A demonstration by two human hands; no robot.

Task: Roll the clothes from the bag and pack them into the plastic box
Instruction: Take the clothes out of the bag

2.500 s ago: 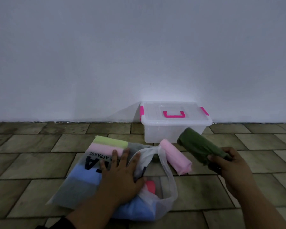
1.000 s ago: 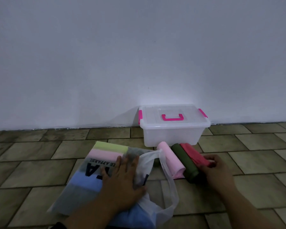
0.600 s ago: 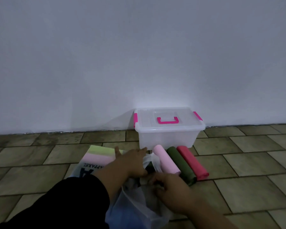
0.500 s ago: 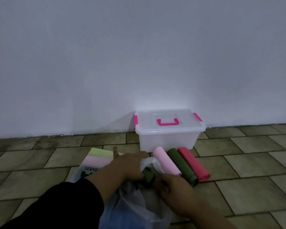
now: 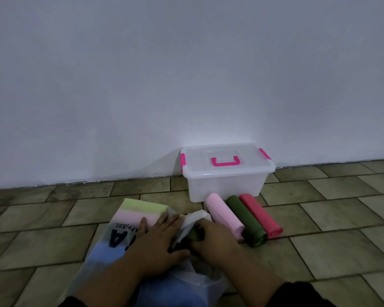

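A translucent bag [image 5: 120,238] with black lettering lies on the tiled floor, showing green, pink and blue folded clothes inside. My left hand [image 5: 157,242] lies flat on the bag near its white mouth. My right hand [image 5: 213,238] is closed around a dark green garment [image 5: 194,234] at the bag's opening. Three rolled clothes lie side by side to the right: a pink roll [image 5: 224,214], a dark green roll [image 5: 245,220] and a red roll [image 5: 261,214]. Behind them the clear plastic box [image 5: 225,185] stands against the wall, its lid with pink handle and clips closed.
A plain white wall [image 5: 186,74] rises directly behind the box. Olive floor tiles [image 5: 341,218] stretch to the left and right of the bag and the rolls.
My right hand set the dark green roll down beside the pink one, then came back to the bag's mouth and closed on a green garment. My left hand slid toward the opening.
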